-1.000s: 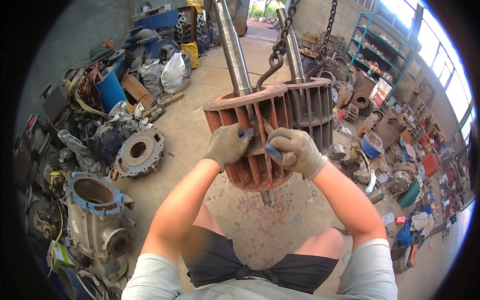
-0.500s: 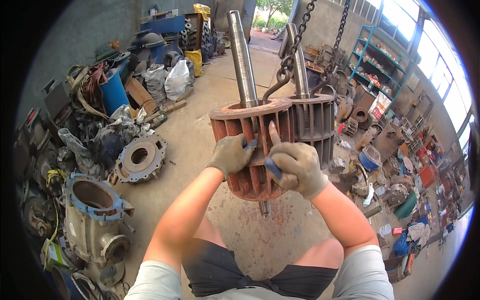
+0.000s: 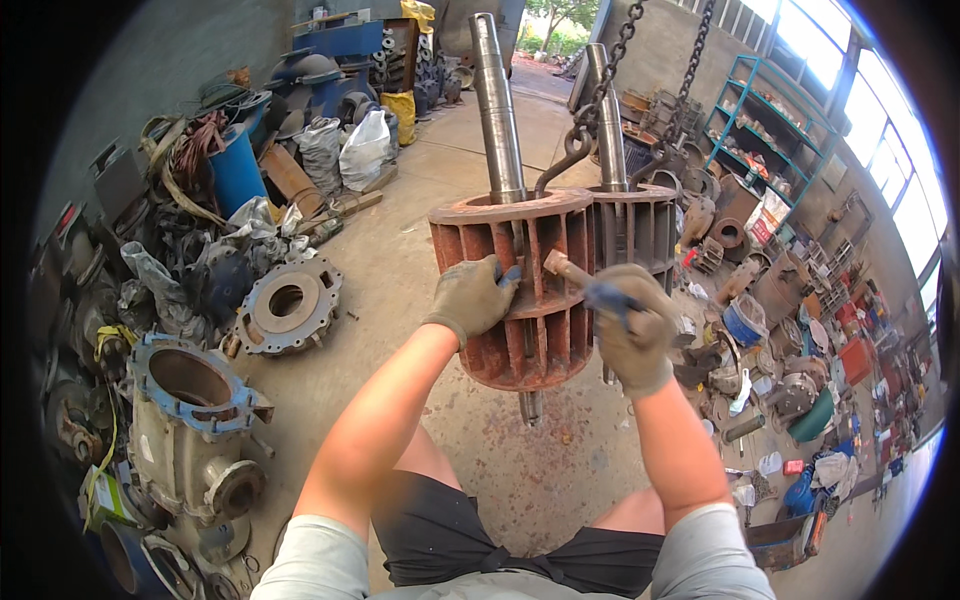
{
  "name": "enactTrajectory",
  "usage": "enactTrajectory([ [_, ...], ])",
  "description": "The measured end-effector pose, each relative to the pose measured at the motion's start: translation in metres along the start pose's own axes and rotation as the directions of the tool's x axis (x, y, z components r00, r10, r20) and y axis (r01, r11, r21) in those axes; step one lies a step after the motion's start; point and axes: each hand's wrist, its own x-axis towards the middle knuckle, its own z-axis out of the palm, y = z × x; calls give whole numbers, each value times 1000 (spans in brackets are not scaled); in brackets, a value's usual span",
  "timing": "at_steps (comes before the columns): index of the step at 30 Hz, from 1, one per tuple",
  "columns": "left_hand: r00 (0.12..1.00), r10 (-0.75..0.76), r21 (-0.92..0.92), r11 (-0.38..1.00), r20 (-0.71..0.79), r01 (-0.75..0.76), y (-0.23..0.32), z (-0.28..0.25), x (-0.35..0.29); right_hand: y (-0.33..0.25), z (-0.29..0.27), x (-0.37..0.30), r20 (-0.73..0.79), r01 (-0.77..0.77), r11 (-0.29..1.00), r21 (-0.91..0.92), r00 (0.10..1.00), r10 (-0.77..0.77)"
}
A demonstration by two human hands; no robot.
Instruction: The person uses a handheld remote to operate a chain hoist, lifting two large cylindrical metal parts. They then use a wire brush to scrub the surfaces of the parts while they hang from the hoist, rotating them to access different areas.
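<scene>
A rust-red ribbed rotor (image 3: 545, 345) hangs upright in front of me, with a long steel shaft (image 3: 497, 110) rising from its top. My left hand (image 3: 474, 297), in a dirty tan glove, grips a vane of this rotor, its fingertips hidden between the ribs. My right hand (image 3: 640, 325), gloved too, is closed around a short brown tool with a widened end (image 3: 566, 266). That end points at the vanes; whether it touches them I cannot tell, nor its exact kind. Close behind on the right hangs a second, darker rotor (image 3: 655, 228) with its own shaft (image 3: 609, 130).
Hooks on chains (image 3: 615, 60) reach down to the rotors. On the left floor stand a pump casing (image 3: 170, 450) with a blue rim and a round flanged plate (image 3: 320, 320). Metal parts crowd the right side below a teal shelf rack (image 3: 735, 110).
My right hand has moved right and turned, and its tool now leans left instead of pointing up. The left hand keeps its hold on the rotor. The whole view has shifted slightly.
</scene>
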Motion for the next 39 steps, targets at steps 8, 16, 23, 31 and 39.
enactTrajectory([
  [8,999,27,19,999,-17,-27,4,1,-18,-66,45,-24,-454,-341,664,665,521,723],
  [16,997,72,-38,997,-4,-72,5,6,-24,-48,88,-61,-319,-99,351,931,245,916],
  [23,999,32,-8,999,-6,-32,25,8,-36,-48,90,-84,-158,105,128,986,371,915],
  [31,997,73,30,997,34,-74,34,8,-41,-64,89,-89,-214,-131,248,960,231,949],
  [39,988,99,1,995,118,-100,36,6,-43,-82,70,-87,-244,-347,272,898,122,962],
])
